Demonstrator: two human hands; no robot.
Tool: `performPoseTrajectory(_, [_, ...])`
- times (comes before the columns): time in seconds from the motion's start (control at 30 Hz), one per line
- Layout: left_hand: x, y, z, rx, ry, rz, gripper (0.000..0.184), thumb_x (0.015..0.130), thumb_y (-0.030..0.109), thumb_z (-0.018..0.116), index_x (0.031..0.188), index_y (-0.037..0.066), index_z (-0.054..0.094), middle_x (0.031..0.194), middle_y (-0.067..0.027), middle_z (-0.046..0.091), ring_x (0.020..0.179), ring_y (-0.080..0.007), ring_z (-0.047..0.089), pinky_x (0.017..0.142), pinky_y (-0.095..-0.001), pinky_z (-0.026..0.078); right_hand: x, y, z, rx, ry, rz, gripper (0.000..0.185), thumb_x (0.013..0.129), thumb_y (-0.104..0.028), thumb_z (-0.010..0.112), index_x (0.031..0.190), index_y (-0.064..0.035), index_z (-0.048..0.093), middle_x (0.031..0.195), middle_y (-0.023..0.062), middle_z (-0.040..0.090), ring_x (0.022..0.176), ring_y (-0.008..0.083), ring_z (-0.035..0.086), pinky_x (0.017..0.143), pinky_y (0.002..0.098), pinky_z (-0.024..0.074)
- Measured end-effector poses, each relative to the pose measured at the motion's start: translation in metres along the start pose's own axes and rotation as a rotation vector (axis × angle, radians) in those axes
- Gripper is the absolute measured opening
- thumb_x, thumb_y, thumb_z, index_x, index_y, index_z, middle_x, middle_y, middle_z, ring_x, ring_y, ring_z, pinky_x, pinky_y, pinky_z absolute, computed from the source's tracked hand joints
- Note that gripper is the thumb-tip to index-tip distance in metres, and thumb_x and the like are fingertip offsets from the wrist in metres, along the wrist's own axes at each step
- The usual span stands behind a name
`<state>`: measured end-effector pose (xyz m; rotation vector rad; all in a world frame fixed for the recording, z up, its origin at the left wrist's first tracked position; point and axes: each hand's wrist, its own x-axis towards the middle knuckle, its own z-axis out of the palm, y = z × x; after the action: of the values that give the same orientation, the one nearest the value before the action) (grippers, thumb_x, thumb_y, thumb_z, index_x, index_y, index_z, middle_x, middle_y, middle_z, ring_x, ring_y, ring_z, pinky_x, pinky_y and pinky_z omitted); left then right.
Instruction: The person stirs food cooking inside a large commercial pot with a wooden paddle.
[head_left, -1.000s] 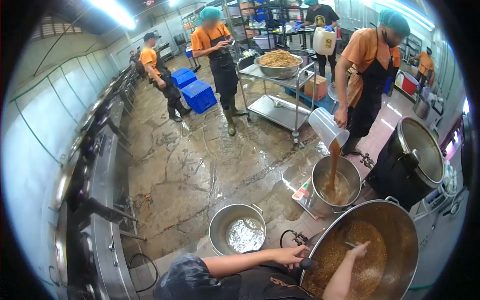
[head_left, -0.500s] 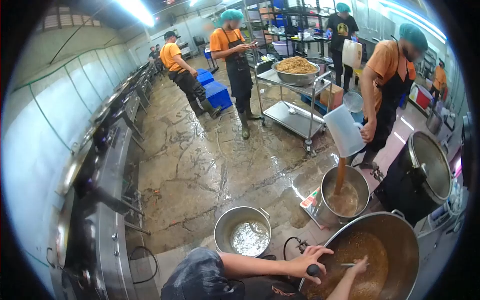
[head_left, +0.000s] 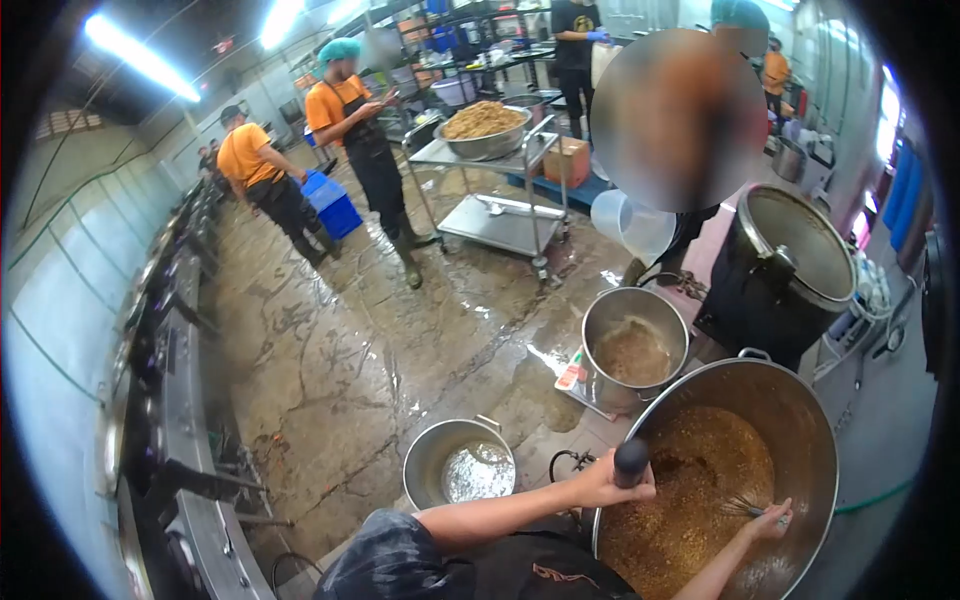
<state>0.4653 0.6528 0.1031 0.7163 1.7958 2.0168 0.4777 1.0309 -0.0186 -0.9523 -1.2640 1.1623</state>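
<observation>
My left hand point(head_left: 607, 484) is closed round a thick black handle point(head_left: 631, 463) that stands up over the near left rim of a large metal pot point(head_left: 806, 440). What the handle leads to is hidden. Inside the pot lies a brown, grainy liquid point(head_left: 700, 520). My right hand point(head_left: 771, 521) reaches over it on the right side, its fingers closed on a wire whisk point(head_left: 742, 507). The whisk's wires point left, at the liquid's surface.
A smaller pot of brown liquid point(head_left: 632, 350) stands beyond my pot; a metal pot point(head_left: 412, 470) is on the floor at left. A co-worker, partly blurred, has a translucent jug point(head_left: 630, 222) beside them. A tall dark pot point(head_left: 735, 290) and a trolley point(head_left: 500, 222) stand farther back.
My right hand has moved right across the pot, and whisk wires now show. My left hand has closed round the black handle. The co-worker's brown pour has stopped. My view has shifted.
</observation>
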Motion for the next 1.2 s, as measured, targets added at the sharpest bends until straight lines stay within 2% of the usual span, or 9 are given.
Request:
performPoseTrajectory(0.13, [0.029, 0.02, -0.002, 0.21, 0.384, 0.405, 0.016, 0.076, 0.012, 0.065, 0.074, 0.004, 0.052, 0.064, -0.0018, 0.053, 0.054, -0.0081, 0.052, 0.048, -0.0224, 0.04, 0.011, -0.019, -0.023, -0.243, 0.045, -0.133, 0.037, 0.082, -0.03, 0.058, 0.06, -0.0034, 0.047, 0.047, 0.0045, 0.043, 0.043, 0.0133, 0.041, 0.044, 0.0281, 0.0339])
performPoseTrajectory(0.47, [0.114, -0.009, -0.009, 0.19, 0.569, 0.28, 0.023, 0.076, 0.019, 0.066, 0.079, -0.001, 0.055, 0.058, -0.003, 0.049, 0.053, -0.0081, 0.043, 0.05, -0.0252, 0.037, 0.021, 0.007, -0.069, -0.497, -0.107, -0.305, 0.036, 0.085, -0.026, 0.054, 0.063, 0.0019, 0.046, 0.054, 0.0032, 0.04, 0.046, 0.0151, 0.037, 0.043, 0.0309, 0.033])
performPoseTrajectory(0.67, [0.148, -0.075, -0.027, 0.676, 0.491, 0.235, 0.05, 0.078, 0.024, 0.061, 0.116, 0.002, 0.038, 0.102, -0.0192, 0.047, 0.093, -0.0343, 0.046, 0.081, -0.0399, 0.038, 0.032, 0.024, -0.083, -0.093, -0.22, 0.04, 0.036, 0.086, -0.028, 0.052, 0.064, 0.0, 0.051, 0.052, 0.0022, 0.038, 0.049, 0.0128, 0.038, 0.051, 0.0316, 0.0362])
performPoseTrajectory(0.73, [0.137, -0.095, -0.028, 0.73, 0.518, 0.194, 0.056, 0.078, 0.025, 0.059, 0.123, 0.003, 0.033, 0.109, -0.0195, 0.041, 0.099, -0.0362, 0.04, 0.086, -0.0441, 0.033, 0.004, 0.051, -0.068, -0.382, 0.122, 0.203, 0.035, 0.086, -0.03, 0.051, 0.08, 0.0032, 0.059, 0.057, 0.0072, 0.049, 0.057, 0.0192, 0.048, 0.061, 0.0344, 0.041])
performPoseTrajectory(0.87, [0.077, -0.108, -0.028, 0.725, 0.598, 0.04, 0.057, 0.079, 0.029, 0.057, 0.124, 0.004, 0.033, 0.111, -0.0195, 0.04, 0.101, -0.0366, 0.039, 0.089, -0.0423, 0.032, -0.076, 0.309, -0.146, -1.165, -0.248, 0.026, 0.051, 0.087, -0.035, 0.046, 0.124, 0.0001, 0.041, 0.094, 0.0137, 0.063, 0.071, 0.0216, 0.058, 0.075, 0.0358, 0.0448])
performPoseTrajectory(1.07, [0.002, -0.126, -0.021, 0.569, 0.69, -0.166, 0.057, 0.081, 0.034, 0.054, 0.125, 0.005, 0.031, 0.111, -0.0204, 0.04, 0.105, -0.0367, 0.037, 0.092, -0.0415, 0.03, -0.114, 0.061, 0.016, -0.606, -0.597, 0.151, 0.032, 0.082, -0.025, 0.049, 0.077, 0.0049, 0.058, 0.072, 0.0198, 0.059, 0.062, 0.0324, 0.054, 0.058, 0.0424, 0.0409])
performPoseTrajectory(1.13, [-0.017, -0.13, -0.007, 0.501, 0.578, -0.382, 0.058, 0.084, 0.039, 0.049, 0.126, 0.004, 0.03, 0.112, -0.021, 0.04, 0.105, -0.0374, 0.036, 0.093, -0.0411, 0.029, -0.11, 0.089, 0.001, -0.676, -0.493, 0.017, 0.03, 0.081, -0.023, 0.05, 0.073, 0.0055, 0.057, 0.068, 0.02, 0.059, 0.056, 0.0334, 0.052, 0.053, 0.0435, 0.0388])
performPoseTrajectory(1.17, [-0.022, -0.146, -0.001, 0.515, 0.564, -0.303, 0.057, 0.086, 0.041, 0.044, 0.127, 0.004, 0.029, 0.111, -0.0228, 0.039, 0.106, -0.0381, 0.036, 0.093, -0.041, 0.029, -0.125, 0.16, -0.037, -0.731, -0.423, -0.628, 0.03, 0.082, -0.023, 0.047, 0.076, 0.0046, 0.058, 0.067, 0.0197, 0.059, 0.056, 0.0342, 0.054, 0.054, 0.0434, 0.0406])
performPoseTrajectory(1.2, [-0.027, -0.14, 0.008, 0.523, 0.544, -0.233, 0.054, 0.087, 0.036, 0.044, 0.127, 0.003, 0.028, 0.11, -0.0238, 0.039, 0.106, -0.0385, 0.037, 0.093, -0.0405, 0.029, -0.144, 0.17, -0.074, -1.21, -0.737, -0.45, 0.031, 0.083, -0.023, 0.044, 0.088, 0.0041, 0.058, 0.083, 0.0212, 0.06, 0.073, 0.0339, 0.057, 0.065, 0.0424, 0.0443])
